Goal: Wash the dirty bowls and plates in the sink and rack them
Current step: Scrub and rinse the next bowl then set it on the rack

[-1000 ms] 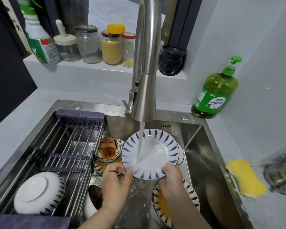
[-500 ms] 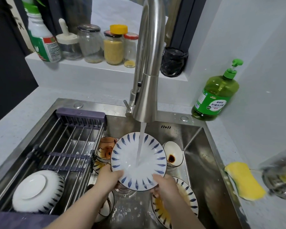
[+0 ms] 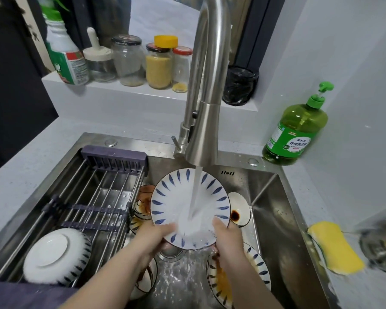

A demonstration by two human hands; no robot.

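Observation:
I hold a white plate with blue leaf marks (image 3: 176, 197) tilted under the running tap (image 3: 201, 134). My left hand (image 3: 153, 238) grips its lower left rim, my right hand (image 3: 226, 238) its lower right rim. Water streams down the plate's middle into the steel sink (image 3: 274, 219). Dirty dishes lie below: a small white bowl with a brown stain (image 3: 240, 211), an amber patterned bowl (image 3: 144, 201), a sauce-stained plate (image 3: 259, 266) under my right arm, another bowl (image 3: 147, 279) under my left arm. A washed bowl (image 3: 54, 256) lies upside down on the rack (image 3: 94, 197).
A green dish-soap bottle (image 3: 295, 132) stands at the sink's back right corner. A yellow sponge (image 3: 334, 247) and a metal object (image 3: 381, 246) lie on the right counter. Jars (image 3: 158, 65) and a white bottle (image 3: 65, 54) line the back ledge.
The plate shifted from the right to the left under the stream and now sits centred. My left hand moved up onto its lower rim, and the stained small bowl behind it came into view.

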